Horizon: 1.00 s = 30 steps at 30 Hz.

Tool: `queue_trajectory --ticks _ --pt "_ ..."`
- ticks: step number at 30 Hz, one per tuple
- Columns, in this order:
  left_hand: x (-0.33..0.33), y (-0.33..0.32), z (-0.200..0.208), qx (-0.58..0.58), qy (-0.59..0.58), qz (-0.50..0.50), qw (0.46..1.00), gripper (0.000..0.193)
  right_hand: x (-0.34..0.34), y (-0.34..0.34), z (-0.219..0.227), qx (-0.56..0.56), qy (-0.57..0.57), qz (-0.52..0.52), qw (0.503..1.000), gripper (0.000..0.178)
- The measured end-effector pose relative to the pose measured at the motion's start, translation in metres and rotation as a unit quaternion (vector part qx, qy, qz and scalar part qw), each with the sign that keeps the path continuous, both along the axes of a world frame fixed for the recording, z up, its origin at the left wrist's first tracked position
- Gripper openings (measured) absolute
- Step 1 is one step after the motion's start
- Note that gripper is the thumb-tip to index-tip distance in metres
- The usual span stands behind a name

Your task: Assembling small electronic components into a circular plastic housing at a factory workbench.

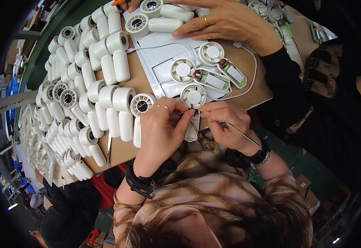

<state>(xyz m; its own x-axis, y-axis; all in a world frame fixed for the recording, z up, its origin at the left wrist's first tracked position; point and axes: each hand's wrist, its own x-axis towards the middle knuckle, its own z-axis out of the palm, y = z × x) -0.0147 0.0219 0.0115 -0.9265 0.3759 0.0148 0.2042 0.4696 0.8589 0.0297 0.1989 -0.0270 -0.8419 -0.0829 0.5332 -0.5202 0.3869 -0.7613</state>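
Observation:
An opened white handheld fan (193, 96) lies before me at the table's near edge, its fan head facing up and its handle half (192, 131) toward me. My left hand (160, 126) is closed in a pinch at the thin red and black wires (195, 120) between head and handle. From the other side my right hand (229, 124) grips a thin green stick-like tool (244, 135), its fingertips at the same wires. The tool's tip is hidden. Beyond lie two more opened fans (183, 70) (211, 53), with green boards and white-labelled cells showing in their handles.
Rows of assembled white fans (115, 66) cover the table's left. Tweezers (109, 151) lie at its near left edge. A white cable (253, 78) loops around the opened fans, over a white plastic sheet (149, 53). Across from me, another person's hand (230, 22) rests near more fans.

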Motion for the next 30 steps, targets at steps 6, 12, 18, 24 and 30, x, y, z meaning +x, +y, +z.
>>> queue_trajectory --ticks 6,12,18,24,30 --pt "0.008 -0.005 -0.009 -0.023 0.247 -0.062 0.967 0.019 -0.002 -0.002 0.000 0.019 0.026 -0.014 0.999 0.020" --pt "0.010 -0.010 -0.015 -0.053 0.302 -0.109 0.946 0.033 -0.002 -0.003 0.003 0.046 0.044 -0.019 0.998 0.021" --pt "0.011 -0.009 -0.011 -0.108 0.315 -0.123 0.935 0.036 -0.003 -0.002 0.003 0.044 0.030 -0.012 0.999 0.020" --pt "0.009 -0.014 -0.014 -0.121 0.303 -0.143 0.934 0.041 -0.003 -0.002 0.002 0.028 0.027 -0.012 0.999 0.019" --pt "0.007 -0.015 -0.018 -0.086 0.307 -0.138 0.938 0.040 -0.004 -0.002 0.002 0.033 0.027 -0.009 0.999 0.020"
